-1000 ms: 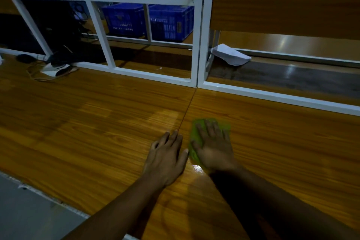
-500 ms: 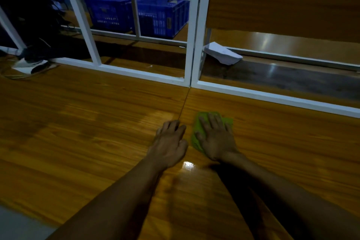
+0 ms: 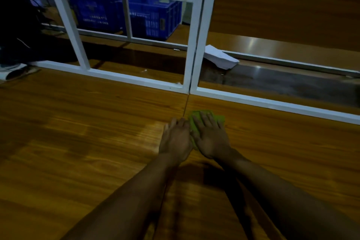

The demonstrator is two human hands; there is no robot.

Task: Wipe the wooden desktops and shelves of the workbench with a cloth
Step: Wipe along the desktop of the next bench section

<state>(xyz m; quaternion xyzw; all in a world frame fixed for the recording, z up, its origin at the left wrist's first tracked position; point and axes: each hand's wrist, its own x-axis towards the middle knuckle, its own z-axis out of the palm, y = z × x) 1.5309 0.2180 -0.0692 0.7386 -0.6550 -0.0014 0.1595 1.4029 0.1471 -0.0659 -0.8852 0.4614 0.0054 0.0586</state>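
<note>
Around: white frame (image 3: 191, 45) at 12 o'clock from cloth (image 3: 220, 118); paper (image 3: 220, 58) at 1.
Cloth: mostly covered, long axis unclear.
Right hand (image 3: 211, 140): flat, pressing cloth.
Left hand (image 3: 175, 140): flat on tabletop (image 3: 78, 142).

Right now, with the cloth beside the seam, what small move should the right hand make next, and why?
Probably slide the cloth forward, toward the white frame. The right hand lies flat on it, and a strip of desktop lies between the cloth and the frame, likely unwiped.
</note>
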